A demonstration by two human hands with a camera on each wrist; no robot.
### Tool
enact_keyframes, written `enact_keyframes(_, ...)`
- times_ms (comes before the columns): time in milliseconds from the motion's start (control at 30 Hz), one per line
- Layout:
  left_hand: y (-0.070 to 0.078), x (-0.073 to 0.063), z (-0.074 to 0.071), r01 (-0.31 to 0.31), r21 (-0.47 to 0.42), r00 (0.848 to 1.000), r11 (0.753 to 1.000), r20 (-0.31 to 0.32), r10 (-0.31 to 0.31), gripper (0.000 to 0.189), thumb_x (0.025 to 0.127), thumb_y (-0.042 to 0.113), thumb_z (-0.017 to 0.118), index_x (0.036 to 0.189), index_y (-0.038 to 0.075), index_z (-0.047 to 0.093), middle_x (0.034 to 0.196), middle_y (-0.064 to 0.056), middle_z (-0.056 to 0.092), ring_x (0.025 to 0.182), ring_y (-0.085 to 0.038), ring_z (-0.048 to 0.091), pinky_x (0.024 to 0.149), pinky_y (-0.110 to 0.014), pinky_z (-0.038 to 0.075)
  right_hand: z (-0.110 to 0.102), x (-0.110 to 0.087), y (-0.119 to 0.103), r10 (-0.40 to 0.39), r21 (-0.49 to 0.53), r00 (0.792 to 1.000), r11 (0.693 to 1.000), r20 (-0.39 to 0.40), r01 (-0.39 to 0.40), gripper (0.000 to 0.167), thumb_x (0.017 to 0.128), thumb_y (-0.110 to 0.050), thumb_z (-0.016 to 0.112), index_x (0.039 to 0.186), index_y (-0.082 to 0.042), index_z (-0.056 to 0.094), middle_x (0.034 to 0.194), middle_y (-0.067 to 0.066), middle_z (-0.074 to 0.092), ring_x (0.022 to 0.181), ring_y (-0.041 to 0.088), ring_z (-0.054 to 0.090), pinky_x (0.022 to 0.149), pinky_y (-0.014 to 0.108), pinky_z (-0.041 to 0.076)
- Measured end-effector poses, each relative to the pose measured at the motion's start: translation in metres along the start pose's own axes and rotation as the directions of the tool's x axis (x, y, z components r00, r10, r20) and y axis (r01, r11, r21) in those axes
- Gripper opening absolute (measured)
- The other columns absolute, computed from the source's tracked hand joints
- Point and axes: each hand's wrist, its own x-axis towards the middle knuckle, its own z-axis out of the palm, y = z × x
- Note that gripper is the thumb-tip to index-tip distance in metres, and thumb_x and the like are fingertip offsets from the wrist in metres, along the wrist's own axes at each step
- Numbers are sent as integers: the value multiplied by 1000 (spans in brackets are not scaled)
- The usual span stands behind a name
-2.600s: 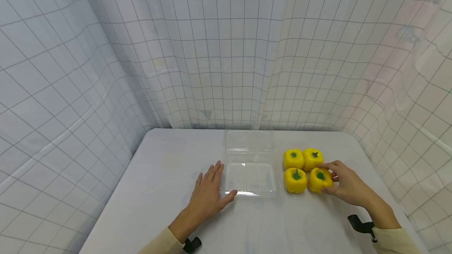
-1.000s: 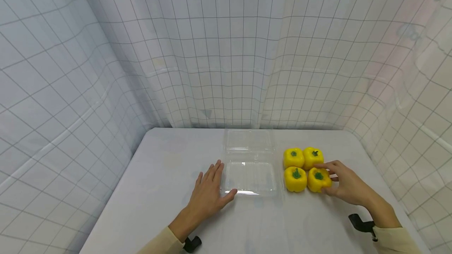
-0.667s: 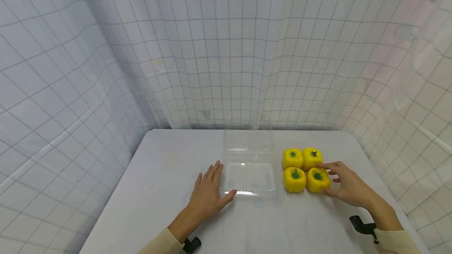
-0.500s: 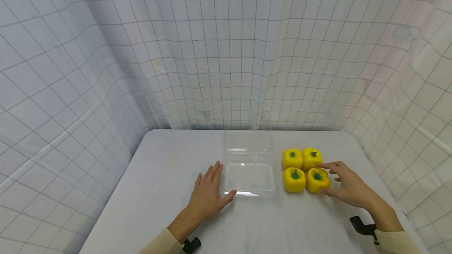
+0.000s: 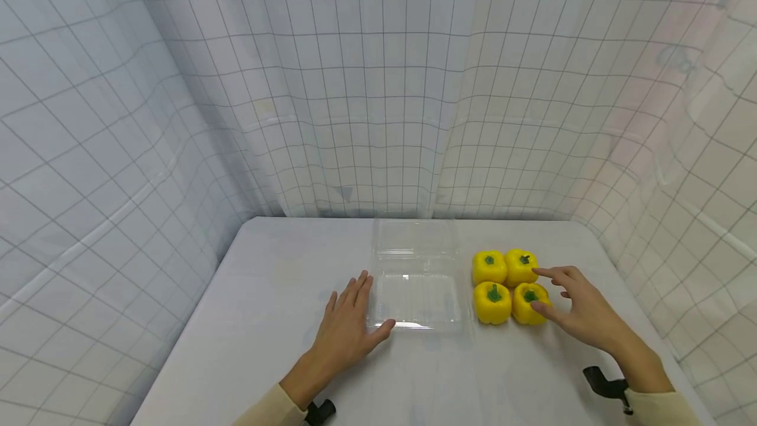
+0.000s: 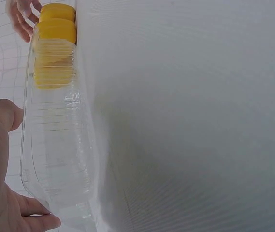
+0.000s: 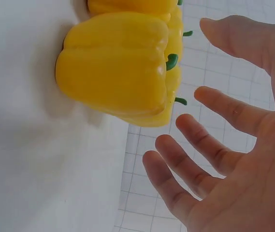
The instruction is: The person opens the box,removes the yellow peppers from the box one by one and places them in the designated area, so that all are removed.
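Several yellow bell peppers with green stems stand upright in a two-by-two group right of centre on the table. My right hand [image 5: 582, 311] hovers by the front right bell pepper [image 5: 528, 308]; in the right wrist view its fingers are spread and apart from that bell pepper [image 7: 113, 63]. A clear plastic clamshell container [image 5: 418, 298] lies with its lid [image 5: 416, 237] folded back, to the left of the peppers. My left hand [image 5: 347, 334] rests at the container's left front corner, fingers extended. In the left wrist view, its fingers touch the rim of the container [image 6: 55, 140].
A white table [image 5: 284, 261] carries everything. White grid-patterned curtains [image 5: 367, 97] enclose it at the back and on both sides. Black wrist mounts [image 5: 606, 383] sit at both sleeves.
The right hand has let go of the front right bell pepper and risen slightly, its fingers opening. That pepper has shifted a little left against its neighbour. The left hand stays put.
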Motion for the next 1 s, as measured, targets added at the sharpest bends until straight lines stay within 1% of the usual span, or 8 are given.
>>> enact_keyframes(300,1,1,-2,8,-8,1000,1000,7,-8,101,105,65,75,178,3,42,189,-17,41,174,-46,43,137,-80,35,4,0,-10,-45,-10,997,999,-63,44,62,102,-29,93,156,-8,70,146,23,66,127,45,68,102,68,66)
enact_keyframes(433,1,1,-1,6,-14,1000,1000,6,-6,102,105,66,75,178,2,42,189,-17,41,174,-46,43,137,-80,35,5,1,-11,-55,-16,996,998,-70,54,62,102,-28,93,156,-7,70,147,23,66,131,46,69,103,67,66)
enact_keyframes(533,1,1,0,4,-19,1000,1000,5,-4,102,105,66,75,178,2,42,189,-17,41,174,-46,44,137,-80,36,5,1,-13,-51,-29,996,998,-68,49,63,103,-30,93,157,-8,70,149,22,65,133,47,69,102,62,67)
enact_keyframes(600,1,1,0,3,-21,1000,1000,5,-3,102,105,66,75,178,2,42,189,-17,41,173,-46,44,136,-81,36,5,1,-15,-50,-37,996,998,-69,48,63,103,-30,93,157,-8,69,150,22,64,133,47,70,102,61,66)
enact_keyframes(700,2,2,0,-1,-18,1000,1000,3,1,103,105,67,74,178,2,42,189,-17,41,173,-46,44,136,-81,37,5,0,-19,-57,-38,995,998,-81,54,64,102,-28,93,157,-7,68,150,25,63,133,50,69,103,67,65)
enact_keyframes(833,1,2,0,-5,-24,1000,1000,-2,4,103,105,67,75,178,2,43,189,-17,41,173,-46,44,136,-80,37,7,0,-24,-73,-27,992,997,-104,71,64,101,-22,94,156,-5,68,151,28,62,137,55,65,109,81,58)
enact_keyframes(933,1,2,0,-6,-36,1000,999,-6,6,102,105,67,76,177,3,43,189,-17,42,173,-47,44,136,-81,36,9,0,-28,-86,-25,989,996,-119,84,63,100,-19,94,155,-4,68,151,28,61,139,56,63,112,84,54)
enact_keyframes(1000,0,2,0,-7,-41,1000,999,-8,7,103,105,68,76,178,4,43,189,-16,41,173,-47,44,136,-81,36,11,1,-31,-94,-22,988,996,-125,92,63,99,-18,94,155,-3,69,151,27,61,140,55,63,112,83,54)
